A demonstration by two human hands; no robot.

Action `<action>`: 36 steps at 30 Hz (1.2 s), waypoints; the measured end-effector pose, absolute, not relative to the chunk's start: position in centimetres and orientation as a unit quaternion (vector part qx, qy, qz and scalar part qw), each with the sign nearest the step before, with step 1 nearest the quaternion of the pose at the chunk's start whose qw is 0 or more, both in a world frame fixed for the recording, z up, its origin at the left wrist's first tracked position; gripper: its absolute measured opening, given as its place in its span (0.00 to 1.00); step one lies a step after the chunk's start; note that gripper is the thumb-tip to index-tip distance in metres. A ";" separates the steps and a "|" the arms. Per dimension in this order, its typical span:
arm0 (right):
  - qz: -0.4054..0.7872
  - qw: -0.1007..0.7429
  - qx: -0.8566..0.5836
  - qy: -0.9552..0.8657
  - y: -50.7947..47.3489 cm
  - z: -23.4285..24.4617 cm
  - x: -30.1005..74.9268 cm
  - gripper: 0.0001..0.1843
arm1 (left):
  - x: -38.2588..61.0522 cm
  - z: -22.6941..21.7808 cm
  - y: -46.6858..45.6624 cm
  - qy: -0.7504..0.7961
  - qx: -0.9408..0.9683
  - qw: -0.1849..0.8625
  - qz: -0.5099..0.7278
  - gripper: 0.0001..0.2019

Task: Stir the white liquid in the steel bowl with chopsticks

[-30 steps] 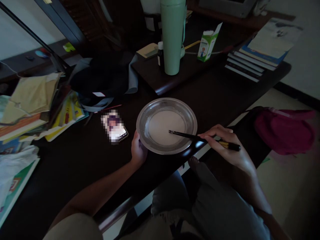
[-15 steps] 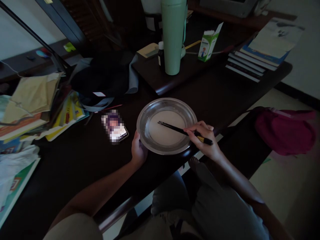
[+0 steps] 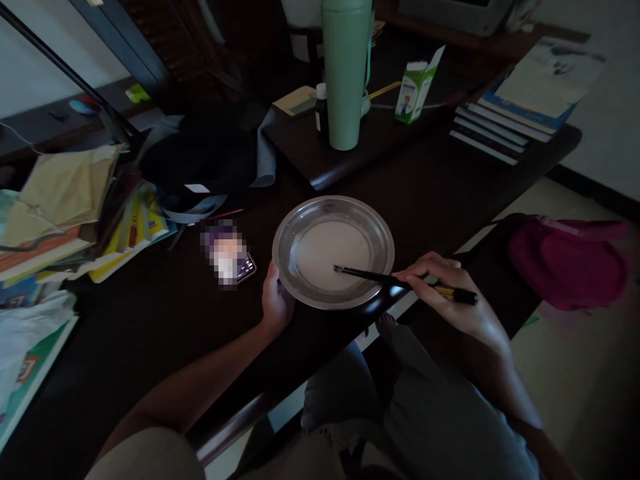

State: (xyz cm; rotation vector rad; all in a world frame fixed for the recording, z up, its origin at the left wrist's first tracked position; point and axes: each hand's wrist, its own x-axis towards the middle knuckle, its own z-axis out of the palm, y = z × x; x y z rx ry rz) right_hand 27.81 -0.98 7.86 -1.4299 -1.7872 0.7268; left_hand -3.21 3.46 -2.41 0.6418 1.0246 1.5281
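Note:
A round metal bowl (image 3: 287, 277) stands near the front edge of the dark table, with a cloudy whitish liquid (image 3: 327, 243) in its bottom. My left hand (image 3: 277, 300) grips the bowl at its left side, thumb against the rim and fingers hidden underneath. A pair of black chopsticks (image 3: 370, 274) with gold-marked ends is pinched in my right hand (image 3: 450, 293), just off the bowl's right side. The chopsticks lie close together and slope over the rim, their tips over the liquid; whether they touch it I cannot tell.
Left of the bowl lies a lit phone (image 3: 230, 257), its screen blurred. A black bag (image 3: 200, 147), piled books and papers (image 3: 65, 200) fill the left. Behind stand a green tumbler (image 3: 345, 80), a small dark bottle (image 3: 321, 113), a carton (image 3: 413, 93) and stacked books (image 3: 525, 107).
My right hand has drawn back to the right and slightly down, bringing the chopstick tips rightward and nearer me across the bowl. My left hand and the bowl stay in place.

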 end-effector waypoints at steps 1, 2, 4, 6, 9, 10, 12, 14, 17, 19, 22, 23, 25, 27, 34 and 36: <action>0.288 0.362 -0.549 -0.696 -0.9 7.8 27.5 0.16 | -3.2 -2.4 3.5 0.436 0.272 0.562 0.648 0.19; 0.293 0.364 -0.543 -0.698 -0.9 7.6 27.2 0.16 | -3.1 -2.4 3.5 0.437 0.272 0.563 0.647 0.19; 0.294 0.364 -0.537 -0.702 -0.5 7.0 26.2 0.17 | -3.0 -2.3 3.4 0.438 0.271 0.563 0.646 0.20; 0.287 0.360 -0.536 -0.707 -0.1 6.2 25.3 0.17 | -2.9 -2.3 3.4 0.436 0.271 0.566 0.645 0.20; 0.265 0.354 -0.544 -0.713 0.7 5.1 24.1 0.15 | -2.7 -2.1 3.3 0.430 0.275 0.566 0.648 0.19; 0.257 0.355 -0.547 -0.713 1.0 4.8 23.8 0.14 | -2.7 -2.1 3.2 0.430 0.276 0.565 0.648 0.19; 0.242 0.361 -0.553 -0.711 1.3 4.5 23.6 0.13 | -2.6 -2.0 3.2 0.432 0.278 0.560 0.650 0.19; 0.226 0.373 -0.561 -0.704 1.6 4.3 23.8 0.12 | -2.6 -2.1 3.1 0.437 0.277 0.558 0.649 0.19; 0.202 0.392 -0.573 -0.691 1.5 4.5 24.6 0.13 | -2.6 -2.3 3.1 0.445 0.274 0.558 0.645 0.18; 0.190 0.396 -0.580 -0.686 1.2 4.9 25.4 0.12 | -2.7 -2.5 3.1 0.446 0.274 0.560 0.643 0.18; 0.190 0.388 -0.592 -0.680 0.3 6.0 26.7 0.12 | -3.0 -2.7 3.2 0.438 0.281 0.562 0.643 0.18; 0.201 0.387 -0.591 -0.679 0.0 6.4 27.0 0.12 | -3.1 -2.8 3.3 0.435 0.284 0.562 0.644 0.18; 0.231 0.385 -0.580 -0.680 -0.5 7.1 27.6 0.11 | -3.3 -2.8 3.4 0.429 0.285 0.562 0.647 0.18; 0.266 0.378 -0.559 -0.688 -0.9 7.7 28.0 0.11 | -3.4 -2.9 3.5 0.427 0.284 0.564 0.647 0.19; 0.299 0.373 -0.501 -0.721 -0.5 7.1 26.5 0.14 | -2.8 -2.6 3.6 0.432 0.275 0.560 0.652 0.19; 0.304 0.377 -0.494 -0.722 0.0 6.2 25.7 0.15 | -2.5 -2.5 3.5 0.434 0.275 0.556 0.653 0.19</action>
